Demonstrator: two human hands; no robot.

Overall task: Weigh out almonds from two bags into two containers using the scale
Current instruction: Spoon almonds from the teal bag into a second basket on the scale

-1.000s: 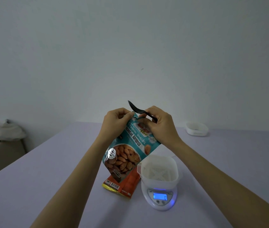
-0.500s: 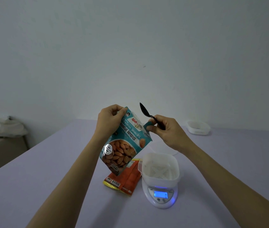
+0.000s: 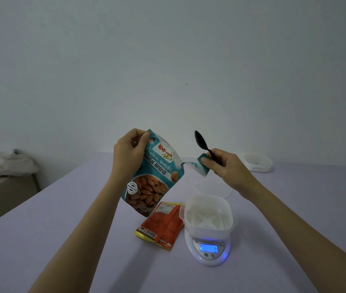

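Note:
My left hand grips the top left corner of a teal almond bag, held tilted above the table. My right hand pinches the bag's torn-off top strip, which still hangs on the bag by a thin end, and also holds a black spoon with its bowl pointing up. An orange almond bag lies flat on the table. A white square container with a slotted insert sits on the round white scale, whose blue display is lit.
A translucent container stands behind the scale, partly hidden by my right wrist. Another white container sits at the far right of the lilac table. A low surface with crumpled cloth lies at the far left.
My hands moved apart: the right one tore the top strip rightward across the teal bag, spoon still in it. The left hand kept its grip on the bag's corner.

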